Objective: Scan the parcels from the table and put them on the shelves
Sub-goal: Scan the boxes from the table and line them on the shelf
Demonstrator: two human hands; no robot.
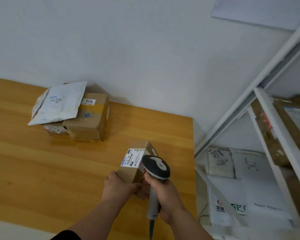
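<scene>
A small brown cardboard parcel (128,172) with a white barcode label on top is held at the near right of the wooden table (42,161). My left hand (118,185) grips its near end. My right hand (164,194) grips the handle of a grey and black barcode scanner (156,168), whose head is over the parcel's right side, pointing at the label. At the back of the table lies a pile of parcels: a taped brown box (92,122) marked 3015, with a white padded envelope (59,104) leaning on it.
White metal shelves (274,118) stand to the right of the table. They hold brown boxes (284,129) on an upper level and white mailer bags (235,170) lower down. A white wall rises behind the table.
</scene>
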